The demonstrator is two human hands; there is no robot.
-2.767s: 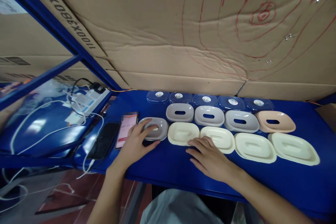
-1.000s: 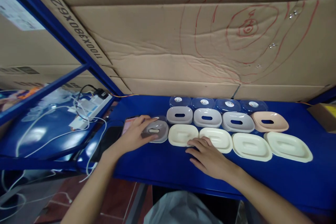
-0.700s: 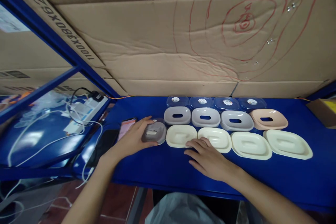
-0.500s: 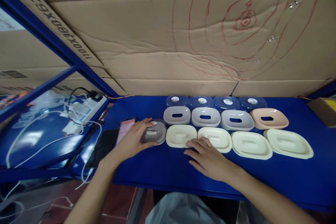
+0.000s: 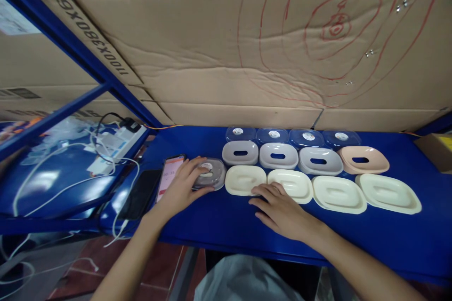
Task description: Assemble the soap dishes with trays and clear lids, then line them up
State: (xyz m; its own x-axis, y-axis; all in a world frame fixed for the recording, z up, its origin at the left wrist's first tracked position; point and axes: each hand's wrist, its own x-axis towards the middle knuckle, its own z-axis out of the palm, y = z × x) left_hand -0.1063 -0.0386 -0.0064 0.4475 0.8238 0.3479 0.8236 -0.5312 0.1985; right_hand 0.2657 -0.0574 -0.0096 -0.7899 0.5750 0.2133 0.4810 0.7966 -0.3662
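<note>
My left hand (image 5: 183,187) rests with spread fingers on the left side of a grey box with a clear lid (image 5: 211,175). Over the near edges of two cream trays, my right hand (image 5: 277,204) is spread and holds nothing; its fingertips are at the leftmost cream tray (image 5: 244,180) and the second cream tray (image 5: 290,185). Further right lie two more cream trays (image 5: 339,194). Behind them stand three grey slotted pieces (image 5: 278,156) and a peach slotted piece (image 5: 365,160). Several clear lids with round stickers (image 5: 306,138) form the back row.
A lit phone (image 5: 170,176) lies left of my left hand, beside a black device (image 5: 141,195). White cables and a power strip (image 5: 116,150) are farther left. Cardboard (image 5: 212,47) stands behind the blue table (image 5: 219,225). A box (image 5: 436,150) sits at the right.
The camera view has shifted slightly. Relative to the table and the pieces, both hands stay in nearly the same places.
</note>
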